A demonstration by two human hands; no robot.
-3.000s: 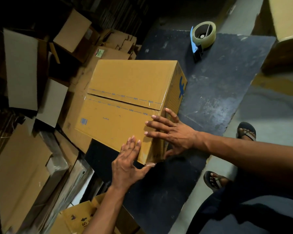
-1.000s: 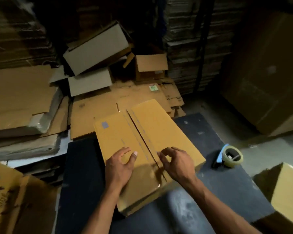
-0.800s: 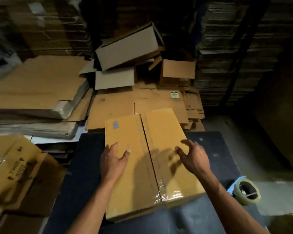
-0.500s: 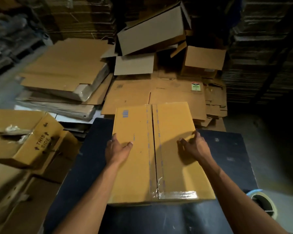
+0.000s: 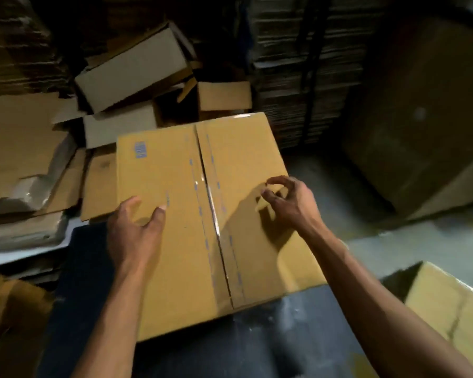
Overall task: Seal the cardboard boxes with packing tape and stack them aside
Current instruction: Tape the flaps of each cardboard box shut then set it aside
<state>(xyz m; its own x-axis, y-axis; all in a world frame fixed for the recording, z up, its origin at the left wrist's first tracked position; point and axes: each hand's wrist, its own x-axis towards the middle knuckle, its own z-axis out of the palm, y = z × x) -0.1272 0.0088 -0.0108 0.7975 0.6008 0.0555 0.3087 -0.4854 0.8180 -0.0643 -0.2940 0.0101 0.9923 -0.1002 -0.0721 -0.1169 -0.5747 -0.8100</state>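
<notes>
Both hands lie loose on the box: left hand spread flat, right hand half-curled, empty. Grip opposite edges before lifting.

Dim storeroom, cardboard everywhere.
Stacks of flattened cardboard rise at the back, loose sheets pile up left, grey concrete floor right, dark table below.

Your box is yellow-tan cardboard with rows of small blue print marks flanking its centre seam, a blue stamp at its far left corner and glossy clear tape along the seam. Your desk is dark blue-black, scuffed whitish. The upturned carton behind shows a pale grey-white face.
</notes>
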